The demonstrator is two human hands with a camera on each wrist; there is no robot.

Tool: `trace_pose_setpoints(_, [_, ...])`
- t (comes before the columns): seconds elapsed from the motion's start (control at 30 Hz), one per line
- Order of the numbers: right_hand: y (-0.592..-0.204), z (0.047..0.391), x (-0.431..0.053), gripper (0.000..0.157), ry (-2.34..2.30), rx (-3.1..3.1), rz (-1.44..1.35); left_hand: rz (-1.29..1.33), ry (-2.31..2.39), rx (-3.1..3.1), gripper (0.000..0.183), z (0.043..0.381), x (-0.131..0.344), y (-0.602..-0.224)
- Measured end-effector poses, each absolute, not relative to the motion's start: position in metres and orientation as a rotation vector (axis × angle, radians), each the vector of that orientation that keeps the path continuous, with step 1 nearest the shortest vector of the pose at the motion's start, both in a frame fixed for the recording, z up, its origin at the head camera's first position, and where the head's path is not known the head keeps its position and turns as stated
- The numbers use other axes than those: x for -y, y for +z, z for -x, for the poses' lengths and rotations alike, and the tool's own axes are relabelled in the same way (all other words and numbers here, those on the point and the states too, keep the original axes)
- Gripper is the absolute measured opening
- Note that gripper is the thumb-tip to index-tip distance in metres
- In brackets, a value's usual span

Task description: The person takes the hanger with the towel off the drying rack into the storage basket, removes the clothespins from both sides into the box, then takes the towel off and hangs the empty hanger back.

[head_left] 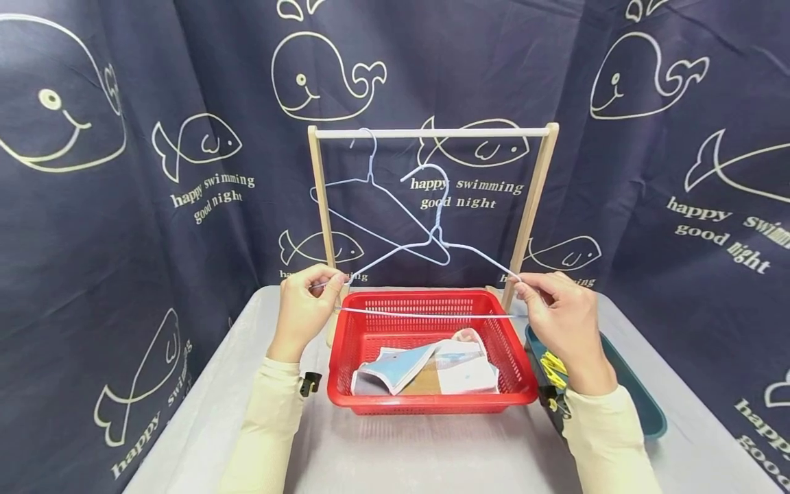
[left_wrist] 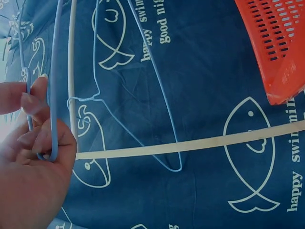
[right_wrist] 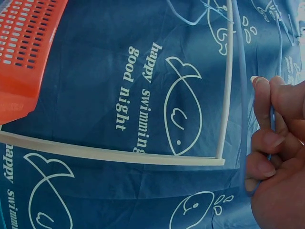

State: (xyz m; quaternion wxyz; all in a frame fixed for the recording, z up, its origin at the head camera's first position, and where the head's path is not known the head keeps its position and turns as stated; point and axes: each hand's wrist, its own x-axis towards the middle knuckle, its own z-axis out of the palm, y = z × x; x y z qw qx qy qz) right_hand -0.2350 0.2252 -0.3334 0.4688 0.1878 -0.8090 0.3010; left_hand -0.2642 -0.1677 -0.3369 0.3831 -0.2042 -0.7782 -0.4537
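A light blue wire hanger (head_left: 472,248) is held up over the red basket, its hook at the top curving to the left. My left hand (head_left: 306,309) pinches its left shoulder end between thumb and fingers. On the other side, my right hand (head_left: 564,322) grips the right shoulder end the same way. In the left wrist view, the fingers of the left hand (left_wrist: 35,143) curl round the hanger's corner. The right wrist view has the right hand (right_wrist: 276,143) curled round the opposite corner. Behind, a second blue hanger (head_left: 395,199) hangs from the rack's rail.
A wooden rack (head_left: 531,206) with a white rail (head_left: 457,133) stands at the back. The red basket (head_left: 432,399) contains blue and white cloth pieces (head_left: 401,363). At the right, a dark green tray (head_left: 642,405) holds yellow clips (head_left: 553,367), partly behind my right wrist. A patterned curtain surrounds the table.
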Motion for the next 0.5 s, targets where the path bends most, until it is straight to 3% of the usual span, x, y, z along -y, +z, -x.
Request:
trace_pose_setpoints(0.37, [-0.319,0.226,-0.235,0.017,0.721,1.973,-0.416,0.529,-1.259,1.968,0.014,0.272,0.167,-0.326])
trace_pose_setpoints(0.5, [-0.312,0.222,-0.243,0.016,0.73,1.962,-0.365,0.414,-1.278,1.899,0.015,0.28,0.17,-0.318])
